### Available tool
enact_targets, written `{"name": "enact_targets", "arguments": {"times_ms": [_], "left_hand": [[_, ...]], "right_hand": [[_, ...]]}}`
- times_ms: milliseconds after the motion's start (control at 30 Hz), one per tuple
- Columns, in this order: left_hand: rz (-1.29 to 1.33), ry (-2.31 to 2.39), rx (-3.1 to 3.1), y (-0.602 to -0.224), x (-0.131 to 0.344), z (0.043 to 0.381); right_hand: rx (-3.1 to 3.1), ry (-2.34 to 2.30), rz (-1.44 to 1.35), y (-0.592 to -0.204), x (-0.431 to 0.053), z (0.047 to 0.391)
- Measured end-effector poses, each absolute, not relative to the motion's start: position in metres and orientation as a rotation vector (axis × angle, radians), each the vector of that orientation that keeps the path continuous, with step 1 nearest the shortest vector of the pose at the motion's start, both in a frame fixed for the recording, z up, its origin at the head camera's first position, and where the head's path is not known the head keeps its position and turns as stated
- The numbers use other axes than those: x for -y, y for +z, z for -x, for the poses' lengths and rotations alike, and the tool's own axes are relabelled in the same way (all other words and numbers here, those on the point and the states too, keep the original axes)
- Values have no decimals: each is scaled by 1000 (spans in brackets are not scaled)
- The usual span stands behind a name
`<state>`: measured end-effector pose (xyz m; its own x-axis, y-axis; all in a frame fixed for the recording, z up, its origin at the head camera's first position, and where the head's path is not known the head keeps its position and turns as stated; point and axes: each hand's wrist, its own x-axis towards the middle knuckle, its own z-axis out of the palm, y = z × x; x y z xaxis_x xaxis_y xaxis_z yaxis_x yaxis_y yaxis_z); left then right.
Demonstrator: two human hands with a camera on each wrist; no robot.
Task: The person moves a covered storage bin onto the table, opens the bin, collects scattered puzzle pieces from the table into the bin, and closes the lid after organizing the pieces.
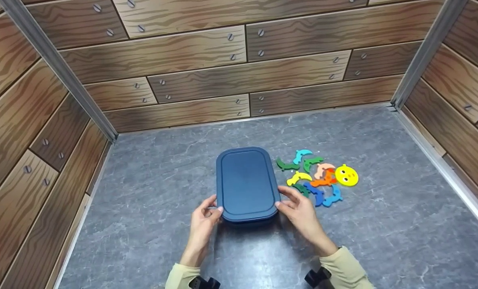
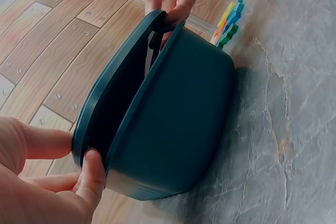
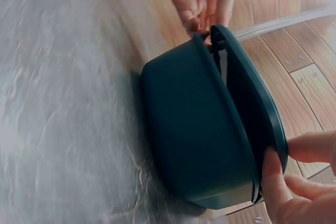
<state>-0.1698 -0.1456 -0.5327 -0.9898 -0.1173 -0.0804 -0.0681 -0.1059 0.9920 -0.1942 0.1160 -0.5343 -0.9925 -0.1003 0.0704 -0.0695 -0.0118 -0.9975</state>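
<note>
A dark blue rectangular box [image 2: 178,108] with rounded corners stands on the grey surface. Its matching lid [image 1: 247,180] is held over it, and both wrist views show a dark gap between lid and box rim. My left hand [image 1: 202,226] pinches the lid's left edge near the front corner, thumb and fingers on its rim. On the opposite side, my right hand [image 1: 303,218] grips the lid's right edge the same way. The inside of the box is mostly hidden by the lid.
Right of the box lie several colourful curved puzzle pieces [image 1: 299,177] in green, yellow, orange and blue. Beside them is a round yellow piece with a printed face [image 1: 346,175]. Wood-patterned walls [image 1: 207,72] enclose the grey surface [image 1: 154,180] at the back and sides.
</note>
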Motion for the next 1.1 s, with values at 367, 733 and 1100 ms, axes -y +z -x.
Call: {"name": "enact_targets", "arguments": {"times_ms": [367,733,1100], "left_hand": [[-218,-2444,1927,-534,147,171],[-183,-2430,1970,-532,150,170],[-161,-2379,2033,-529,157,170]], "right_hand": [[-2050,-2256,8,-529,-114,197],[-2073,-2239,64,-536,-114,196],[-2117,-2205,146,-534,-113,196]]}}
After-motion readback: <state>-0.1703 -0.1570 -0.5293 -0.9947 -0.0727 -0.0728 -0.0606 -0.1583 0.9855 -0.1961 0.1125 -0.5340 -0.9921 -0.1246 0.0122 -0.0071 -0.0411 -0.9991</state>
